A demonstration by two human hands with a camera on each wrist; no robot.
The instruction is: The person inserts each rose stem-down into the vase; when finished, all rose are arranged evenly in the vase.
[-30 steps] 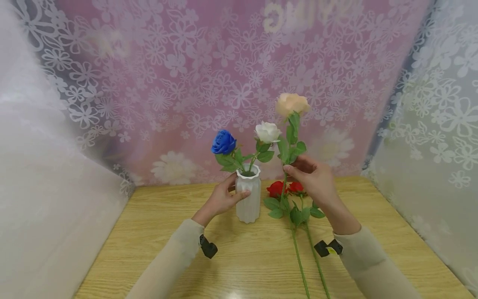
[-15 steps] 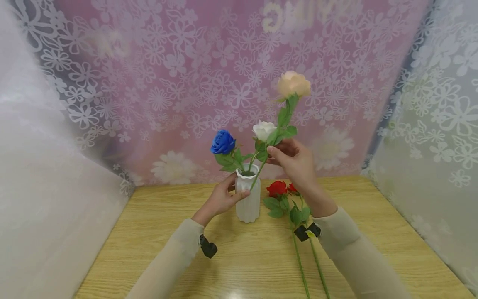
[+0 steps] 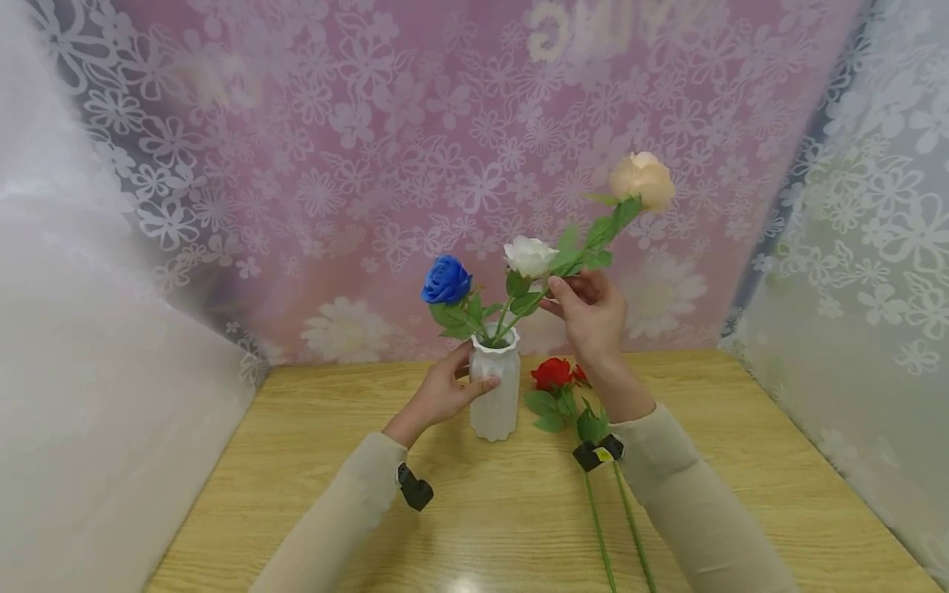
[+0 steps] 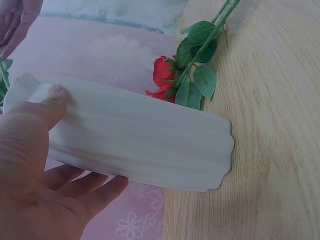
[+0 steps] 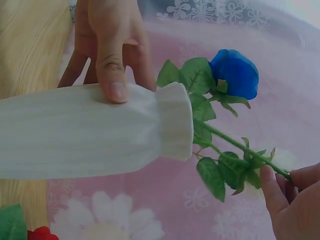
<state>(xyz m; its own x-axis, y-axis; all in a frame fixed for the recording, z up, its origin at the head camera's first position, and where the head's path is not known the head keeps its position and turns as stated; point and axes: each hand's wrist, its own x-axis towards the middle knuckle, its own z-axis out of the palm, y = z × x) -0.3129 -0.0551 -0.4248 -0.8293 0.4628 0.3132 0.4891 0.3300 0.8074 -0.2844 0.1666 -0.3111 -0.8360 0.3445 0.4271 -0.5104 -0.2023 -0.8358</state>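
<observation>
A white fluted vase (image 3: 495, 395) stands upright on the table, and my left hand (image 3: 445, 387) grips its side, thumb across the front in the left wrist view. From its mouth rise a blue rose (image 3: 446, 280) and a white rose (image 3: 530, 257). My right hand (image 3: 593, 317) pinches the green stem (image 5: 250, 150) of a peach rose (image 3: 642, 180) between thumb and fingers. That stem slants down into the vase's mouth, its bloom leaning up to the right. The stem's lower end is hidden inside the vase.
Two red roses (image 3: 552, 374) lie on the wooden table (image 3: 474, 511) right of the vase, stems toward the near edge, partly behind my right wrist. A pink flowered sheet (image 3: 371, 165) hangs behind the table. Pale sheets (image 3: 96, 371) stand at both sides.
My right hand has brought the peach rose left from above the red roses to the vase, and its stem end has gone into the mouth. The bloom now tilts right. My left hand stays put.
</observation>
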